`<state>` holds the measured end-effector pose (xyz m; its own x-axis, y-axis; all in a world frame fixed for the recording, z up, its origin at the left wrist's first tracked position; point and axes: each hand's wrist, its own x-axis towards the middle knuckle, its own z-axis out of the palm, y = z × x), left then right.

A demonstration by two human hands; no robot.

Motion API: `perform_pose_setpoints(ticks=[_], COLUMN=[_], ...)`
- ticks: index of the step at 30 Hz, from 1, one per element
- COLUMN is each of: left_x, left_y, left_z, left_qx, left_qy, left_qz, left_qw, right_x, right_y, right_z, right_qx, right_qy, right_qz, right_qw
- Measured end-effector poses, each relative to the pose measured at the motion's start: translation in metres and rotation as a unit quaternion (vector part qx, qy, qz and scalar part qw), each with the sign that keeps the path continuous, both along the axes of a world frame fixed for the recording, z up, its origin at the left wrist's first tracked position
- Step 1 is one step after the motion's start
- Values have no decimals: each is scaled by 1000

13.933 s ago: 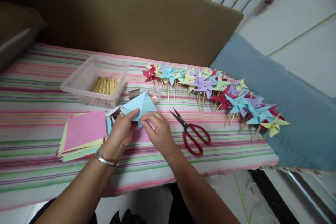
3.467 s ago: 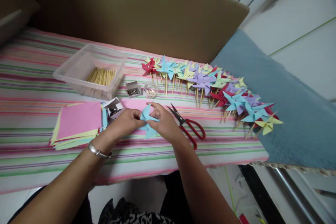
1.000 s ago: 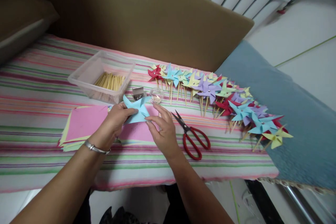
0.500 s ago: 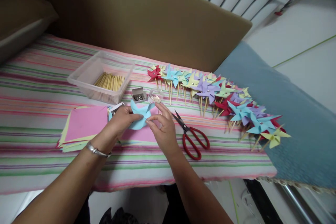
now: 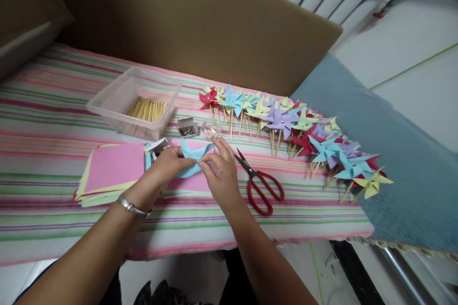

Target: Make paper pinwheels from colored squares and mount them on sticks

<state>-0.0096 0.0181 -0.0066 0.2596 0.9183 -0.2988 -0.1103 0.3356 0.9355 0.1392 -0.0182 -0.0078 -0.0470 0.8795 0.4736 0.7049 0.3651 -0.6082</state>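
Observation:
A light blue paper pinwheel (image 5: 191, 153) is held over the pink paper by my left hand (image 5: 172, 164), thumb on its front and fingers behind it. My right hand (image 5: 222, 171) pinches thumb and index finger together at the pinwheel's middle, close to the left thumb. Whatever small thing sits in that pinch is too tiny to make out. The other right fingers curve upward, near a small round clear dish (image 5: 210, 128) with little pale pieces. Beside the dish stands a small open box (image 5: 188, 127) of metal pins. Red-handled scissors (image 5: 260, 182) lie open to the right.
A clear plastic tub (image 5: 107, 109) of wooden sticks (image 5: 146, 109) stands behind my left hand. Stacked coloured paper squares (image 5: 112, 167) lie at left. Finished pinwheels (image 5: 281, 119) on sticks crowd the right side. A brown board (image 5: 200, 24) rises behind the striped cloth (image 5: 43, 152).
The pinwheel has tipped and now shows flatter, its middle more covered by my fingers. My right fingertips have come up against my left thumb. The view has shifted slightly.

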Motion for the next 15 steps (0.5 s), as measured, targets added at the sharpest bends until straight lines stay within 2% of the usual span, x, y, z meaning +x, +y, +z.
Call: perform_pose_setpoints(ticks=[10, 15], left_x=[0, -1], left_y=[-1, 0], left_z=[-1, 3], left_qx=[10, 20], left_qy=[26, 5], left_qz=[-26, -24], left_qw=[999, 1000], right_x=[1, -2], right_y=[1, 2], right_z=[0, 4], right_qx=[-16, -23], right_qy=[-8, 19], right_qz=[-16, -42], right_qw=[1000, 999])
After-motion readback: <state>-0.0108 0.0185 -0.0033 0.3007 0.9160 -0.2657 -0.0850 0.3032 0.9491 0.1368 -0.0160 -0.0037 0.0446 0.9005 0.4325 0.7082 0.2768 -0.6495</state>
